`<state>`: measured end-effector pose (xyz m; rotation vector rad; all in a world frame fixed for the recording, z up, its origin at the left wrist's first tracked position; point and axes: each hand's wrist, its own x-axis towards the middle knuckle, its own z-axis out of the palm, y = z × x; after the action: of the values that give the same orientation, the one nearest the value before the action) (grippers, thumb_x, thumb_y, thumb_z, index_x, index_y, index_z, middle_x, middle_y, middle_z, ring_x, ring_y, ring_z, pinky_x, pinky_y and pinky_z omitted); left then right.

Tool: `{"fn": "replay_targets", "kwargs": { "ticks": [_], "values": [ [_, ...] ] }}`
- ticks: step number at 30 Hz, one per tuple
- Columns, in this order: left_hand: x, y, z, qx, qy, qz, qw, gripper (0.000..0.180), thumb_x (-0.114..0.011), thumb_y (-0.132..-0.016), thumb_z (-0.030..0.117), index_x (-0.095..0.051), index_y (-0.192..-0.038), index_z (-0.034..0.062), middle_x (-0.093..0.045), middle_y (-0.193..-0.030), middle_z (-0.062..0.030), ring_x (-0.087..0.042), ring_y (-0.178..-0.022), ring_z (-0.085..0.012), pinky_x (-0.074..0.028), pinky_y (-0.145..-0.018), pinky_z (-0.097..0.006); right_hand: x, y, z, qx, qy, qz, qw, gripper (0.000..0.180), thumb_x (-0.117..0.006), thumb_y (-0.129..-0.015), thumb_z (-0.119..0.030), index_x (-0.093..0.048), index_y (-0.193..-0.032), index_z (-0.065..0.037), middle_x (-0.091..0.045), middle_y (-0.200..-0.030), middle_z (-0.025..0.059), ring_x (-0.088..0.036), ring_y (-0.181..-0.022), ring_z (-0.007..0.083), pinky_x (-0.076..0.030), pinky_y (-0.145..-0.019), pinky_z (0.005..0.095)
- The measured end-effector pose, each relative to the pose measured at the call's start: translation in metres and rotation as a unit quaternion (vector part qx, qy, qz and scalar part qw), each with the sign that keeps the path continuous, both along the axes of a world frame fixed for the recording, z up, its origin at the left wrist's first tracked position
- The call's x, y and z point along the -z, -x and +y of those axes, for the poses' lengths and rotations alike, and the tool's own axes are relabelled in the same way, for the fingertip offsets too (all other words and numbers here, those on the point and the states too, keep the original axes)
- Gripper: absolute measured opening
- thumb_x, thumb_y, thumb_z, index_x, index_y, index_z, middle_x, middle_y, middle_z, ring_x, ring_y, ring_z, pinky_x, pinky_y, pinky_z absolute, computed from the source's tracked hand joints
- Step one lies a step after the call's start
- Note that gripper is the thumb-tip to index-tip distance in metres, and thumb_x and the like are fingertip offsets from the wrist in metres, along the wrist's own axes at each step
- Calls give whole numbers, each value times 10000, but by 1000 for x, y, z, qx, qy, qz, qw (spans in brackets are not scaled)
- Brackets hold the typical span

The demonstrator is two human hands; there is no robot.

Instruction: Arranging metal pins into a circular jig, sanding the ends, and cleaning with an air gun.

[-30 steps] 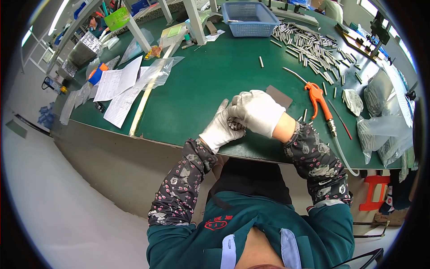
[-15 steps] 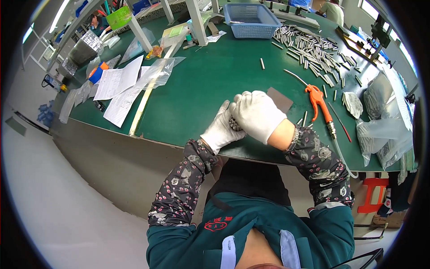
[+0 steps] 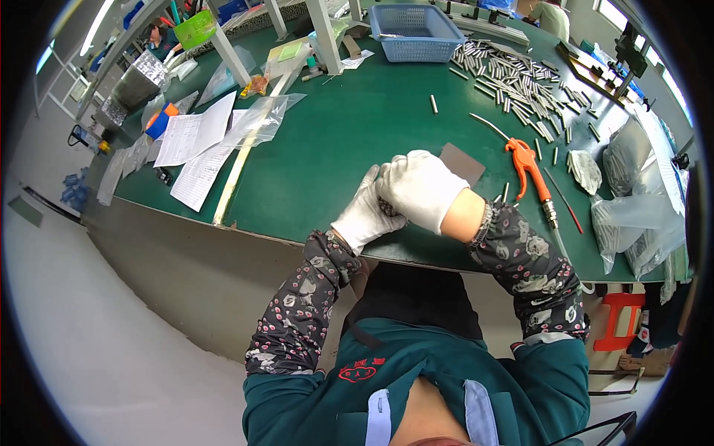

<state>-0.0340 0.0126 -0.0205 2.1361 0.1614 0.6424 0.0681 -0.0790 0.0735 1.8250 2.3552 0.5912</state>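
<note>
Both my hands wear white gloves and meet just above the table's near edge. My left hand [image 3: 364,216] is closed round a bundle of short metal pins [image 3: 386,207], whose ends show as a dark grey cluster between the two gloves. Curled over the bundle from the right, my right hand [image 3: 425,190] hides most of it, and its fingertips are out of sight. Just beyond the right hand, a flat brown-grey plate [image 3: 462,164] lies on the table. A few loose pins [image 3: 506,192] lie beside my right wrist.
On the green table [image 3: 335,134], an orange air blow gun [image 3: 526,165] with a hose lies to the right, near a thin red rod [image 3: 573,212]. Farther back are a heap of metal pins [image 3: 513,85] and a blue basket [image 3: 420,50]. Papers [image 3: 197,137] lie left; plastic bags [image 3: 639,223] right.
My right hand has shifted slightly left and tilted over the bundle, covering more of the pin ends. My left hand stays nearly in place.
</note>
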Motion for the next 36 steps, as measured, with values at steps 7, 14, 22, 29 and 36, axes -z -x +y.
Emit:
{"fn": "replay_targets", "kwargs": {
  "ticks": [7, 14, 22, 29, 36],
  "values": [
    [0, 0, 1, -10, -31, 25, 999, 535, -680, -637, 261, -494, -1122, 132, -571, -1060, -59, -446, -1127, -192, -127, -1086, -396, 7, -1, -1, 7, -14, -29, 999, 88, -526, -689, -142, -542, -716, -60, -535, -689, 57, -545, -658, 191, -409, -540, 294],
    [0, 2, 2, 10, 79, 33, 996, 549, -703, -618, 216, -494, -1120, 139, -594, -1029, -45, -480, -1106, -183, -95, -1089, -398, -10, -18, -8, -29, -84, 134, 987, 103, -533, -702, -134, -585, -739, -53, -563, -695, 93, -586, -677, 232, -461, -592, 332],
    [-10, 1, -8, 32, 57, 18, 998, 502, -600, -725, 280, -453, -1188, 155, -537, -1150, -18, -422, -1163, -155, -75, -1090, -387, 5, -6, -4, 62, 12, 130, 990, 142, -572, -704, -162, -574, -766, -35, -566, -726, 107, -576, -718, 257, -463, -625, 341],
    [1, -5, 3, 4, -130, 68, 989, 545, -625, -710, 301, -440, -1200, 153, -523, -1174, -32, -418, -1166, -162, -91, -1088, -398, 9, 8, -10, 83, -61, 43, 994, 137, -558, -649, -133, -546, -732, -24, -558, -704, 93, -582, -704, 232, -460, -599, 327],
    [2, -1, 4, 56, 86, 37, 994, 589, -731, -634, 47, -402, -1121, 86, -467, -1143, -34, -431, -1103, -165, -348, -952, -299, -1, -5, -13, 60, -50, 193, 978, 152, -566, -678, -132, -567, -802, -44, -589, -740, 115, -598, -727, 252, -468, -613, 349]
  ]
}}
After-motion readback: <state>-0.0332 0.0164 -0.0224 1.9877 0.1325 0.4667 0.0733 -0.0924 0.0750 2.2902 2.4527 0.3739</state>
